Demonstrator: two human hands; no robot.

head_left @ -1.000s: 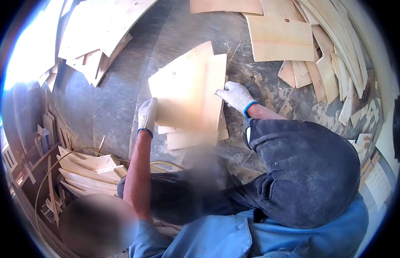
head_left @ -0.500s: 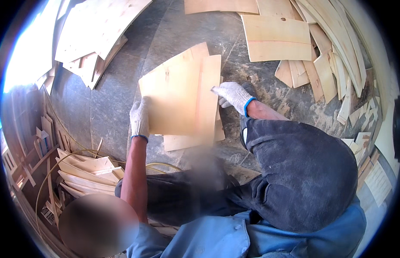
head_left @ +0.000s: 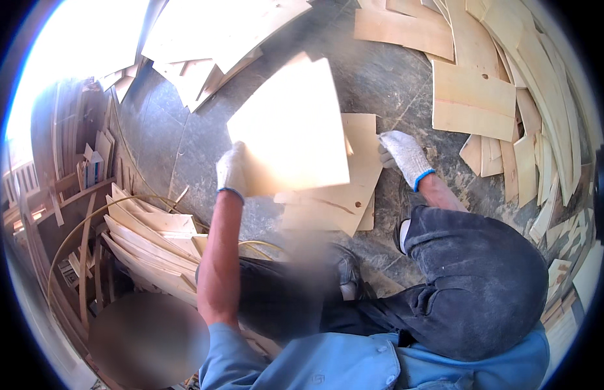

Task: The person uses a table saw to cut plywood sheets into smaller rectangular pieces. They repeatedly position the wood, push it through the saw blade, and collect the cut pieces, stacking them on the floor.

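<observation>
My left hand (head_left: 231, 170), in a white knit glove with a blue cuff, grips the left edge of a thin wooden sheet (head_left: 292, 133). The sheet is raised and tilted, its face washed out by bright light. Beneath and to its right, several more wooden sheets (head_left: 362, 153) lie overlapping on the floor; one has a dark streak. My right hand (head_left: 406, 157), gloved alike, hovers by the right edge of these sheets, apart from the raised one. Its fingers are curled in; whatever they may hold is too small to make out.
A big pile of wooden sheets (head_left: 474, 97) spreads along the right. More sheets (head_left: 211, 39) lie at the far left. Near my left leg is a stack of curved pieces (head_left: 149, 244), with a yellow hose (head_left: 66, 247) looping past it. Scrap strips (head_left: 565, 237) lie far right.
My left hand has lifted and tilted the top sheet off the others, uncovering those below. My right hand has moved slightly right in view. The whole view has shifted, with surroundings sliding rightward.
</observation>
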